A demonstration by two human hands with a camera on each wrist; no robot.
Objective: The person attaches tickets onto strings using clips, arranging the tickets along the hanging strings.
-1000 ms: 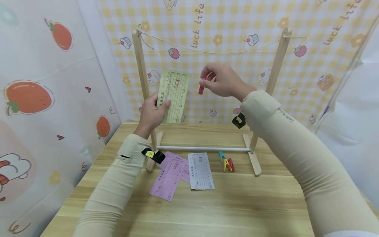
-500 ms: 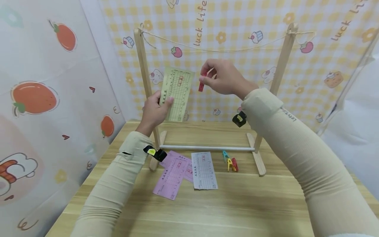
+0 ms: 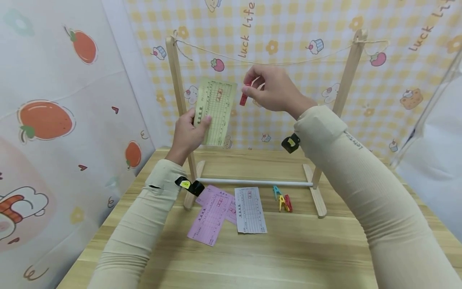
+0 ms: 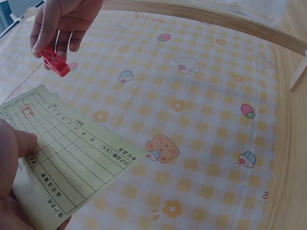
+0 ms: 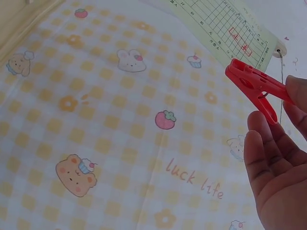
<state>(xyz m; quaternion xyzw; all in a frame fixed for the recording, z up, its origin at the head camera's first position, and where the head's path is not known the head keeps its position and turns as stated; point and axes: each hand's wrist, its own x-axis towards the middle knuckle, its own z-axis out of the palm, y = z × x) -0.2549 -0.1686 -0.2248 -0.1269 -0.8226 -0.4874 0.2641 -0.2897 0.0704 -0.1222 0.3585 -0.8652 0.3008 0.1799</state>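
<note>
My left hand [image 3: 189,134] grips a pale yellow-green printed receipt slip [image 3: 216,108] by its lower left edge, thumb across the front. The slip stands nearly upright, its top below the sagging string [image 3: 252,62]. To its right, my right hand [image 3: 272,88] pinches a red clothespin [image 3: 244,95] between thumb and fingers, just under the string. In the right wrist view the red clothespin [image 5: 254,86] has its nose toward the green slip [image 5: 230,33], with a gap between them. The left wrist view shows the clothespin [image 4: 56,62] apart from the slip's far end.
The string runs between two wooden posts [image 3: 177,76] joined low down by a white rod [image 3: 252,182]. On the wooden table [image 3: 288,249] lie pink slips [image 3: 211,218], a white slip [image 3: 250,210], and teal, yellow and red clothespins [image 3: 282,198]. A patterned cloth [image 3: 288,24] hangs behind.
Both hands have risen slightly, carrying the slip and the red clothespin a little closer to the string. The head view has shifted slightly. Things on the table stay put.
</note>
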